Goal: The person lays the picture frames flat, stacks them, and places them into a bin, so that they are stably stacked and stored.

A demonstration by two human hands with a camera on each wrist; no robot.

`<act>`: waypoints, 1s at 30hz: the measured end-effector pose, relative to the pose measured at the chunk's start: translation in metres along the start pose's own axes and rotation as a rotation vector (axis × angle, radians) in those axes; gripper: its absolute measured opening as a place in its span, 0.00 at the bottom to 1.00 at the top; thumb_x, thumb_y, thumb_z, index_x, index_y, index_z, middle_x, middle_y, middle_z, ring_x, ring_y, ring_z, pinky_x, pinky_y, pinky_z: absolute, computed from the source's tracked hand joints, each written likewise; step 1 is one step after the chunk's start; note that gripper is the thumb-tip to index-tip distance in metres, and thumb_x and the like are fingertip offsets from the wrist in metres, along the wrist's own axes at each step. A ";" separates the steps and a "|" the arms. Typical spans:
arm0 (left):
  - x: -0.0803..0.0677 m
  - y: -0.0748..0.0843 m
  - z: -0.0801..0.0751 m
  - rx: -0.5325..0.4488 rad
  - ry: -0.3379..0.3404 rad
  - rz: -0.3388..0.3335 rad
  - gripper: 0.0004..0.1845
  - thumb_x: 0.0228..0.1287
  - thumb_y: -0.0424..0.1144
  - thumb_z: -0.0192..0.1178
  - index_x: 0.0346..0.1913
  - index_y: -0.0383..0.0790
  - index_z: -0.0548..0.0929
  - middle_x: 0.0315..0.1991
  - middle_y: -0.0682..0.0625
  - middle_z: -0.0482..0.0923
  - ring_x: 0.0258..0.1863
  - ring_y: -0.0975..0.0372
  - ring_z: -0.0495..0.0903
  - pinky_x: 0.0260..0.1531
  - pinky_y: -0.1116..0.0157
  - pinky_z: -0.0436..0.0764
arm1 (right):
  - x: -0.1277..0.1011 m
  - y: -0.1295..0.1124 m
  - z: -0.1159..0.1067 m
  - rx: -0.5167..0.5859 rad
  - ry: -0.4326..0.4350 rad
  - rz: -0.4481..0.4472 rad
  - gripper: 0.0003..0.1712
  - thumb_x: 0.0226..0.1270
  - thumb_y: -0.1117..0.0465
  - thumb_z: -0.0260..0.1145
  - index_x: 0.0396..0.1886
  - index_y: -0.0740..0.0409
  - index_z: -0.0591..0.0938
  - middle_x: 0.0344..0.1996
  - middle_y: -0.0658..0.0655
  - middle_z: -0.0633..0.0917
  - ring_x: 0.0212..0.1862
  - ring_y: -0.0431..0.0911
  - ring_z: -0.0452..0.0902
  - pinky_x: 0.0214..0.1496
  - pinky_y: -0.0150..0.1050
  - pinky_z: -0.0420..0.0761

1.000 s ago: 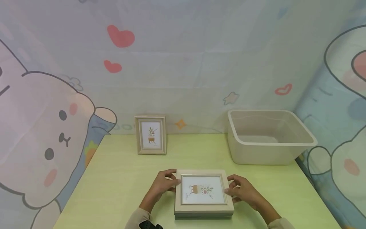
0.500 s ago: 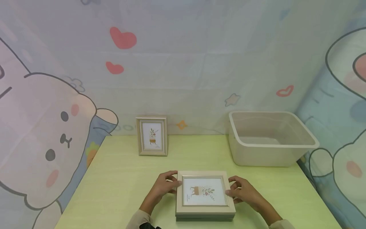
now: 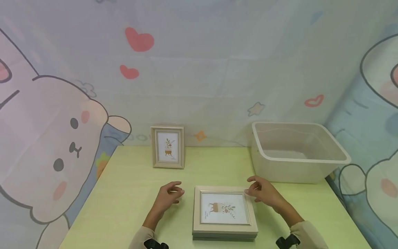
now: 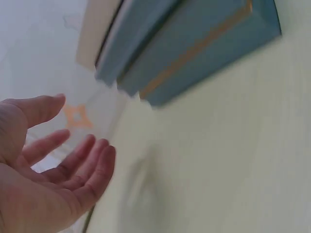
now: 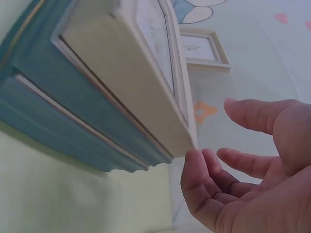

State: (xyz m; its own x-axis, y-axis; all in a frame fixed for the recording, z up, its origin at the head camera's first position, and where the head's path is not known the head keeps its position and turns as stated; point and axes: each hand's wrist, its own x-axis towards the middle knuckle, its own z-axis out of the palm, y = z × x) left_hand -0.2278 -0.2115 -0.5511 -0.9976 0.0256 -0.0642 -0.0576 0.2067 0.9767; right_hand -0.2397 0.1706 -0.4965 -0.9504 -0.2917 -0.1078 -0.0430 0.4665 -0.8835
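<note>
A cream picture frame (image 3: 225,228) with a plant print lies face up on top of a stack. Beneath it show blue-green, book-like slabs (image 5: 63,87) with thin pale and gold lines along their sides. To the left of the stack, my left hand (image 3: 166,196) is apart from it, fingers loosely bent and holding nothing. My right hand (image 3: 264,192) hovers at the stack's far right corner, thumb and fingers spread apart. In the right wrist view its fingertips (image 5: 194,162) are right at the corner of the cream frame.
A second cream picture frame (image 3: 181,148) stands upright at the back of the pale green table (image 3: 130,193). An off-white plastic tub (image 3: 289,171) sits at the back right, beyond my right hand. A printed cloth (image 3: 199,52) hangs behind the table.
Both hands have let go of the stack's sides. The left hand has drawn away to the left, and the right has risen toward the far right corner. The head view has shifted slightly.
</note>
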 end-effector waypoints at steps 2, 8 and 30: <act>0.004 -0.007 -0.006 0.003 0.058 -0.001 0.23 0.67 0.33 0.63 0.63 0.30 0.77 0.44 0.40 0.82 0.44 0.49 0.84 0.39 0.54 0.86 | 0.007 -0.006 -0.001 -0.051 0.041 -0.025 0.28 0.66 0.59 0.70 0.61 0.68 0.73 0.37 0.58 0.80 0.39 0.47 0.78 0.37 0.42 0.84; 0.019 -0.018 -0.023 0.001 0.199 0.006 0.21 0.66 0.31 0.64 0.60 0.29 0.79 0.41 0.42 0.83 0.43 0.51 0.84 0.37 0.61 0.86 | 0.030 -0.024 -0.005 -0.181 0.104 -0.079 0.24 0.66 0.59 0.69 0.58 0.67 0.76 0.39 0.60 0.81 0.42 0.49 0.79 0.37 0.38 0.81; 0.083 -0.023 -0.069 0.203 0.405 0.103 0.29 0.63 0.38 0.69 0.66 0.35 0.76 0.48 0.35 0.80 0.52 0.46 0.79 0.48 0.58 0.76 | 0.133 -0.076 0.028 -0.075 -0.067 -0.172 0.35 0.70 0.58 0.67 0.74 0.57 0.66 0.57 0.71 0.77 0.57 0.62 0.78 0.50 0.48 0.86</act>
State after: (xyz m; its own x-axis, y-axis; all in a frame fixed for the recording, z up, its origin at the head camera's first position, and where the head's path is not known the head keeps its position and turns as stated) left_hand -0.3115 -0.2817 -0.5646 -0.9345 -0.3198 0.1561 0.0113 0.4118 0.9112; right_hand -0.3538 0.0726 -0.4566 -0.9046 -0.4261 0.0094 -0.2280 0.4651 -0.8554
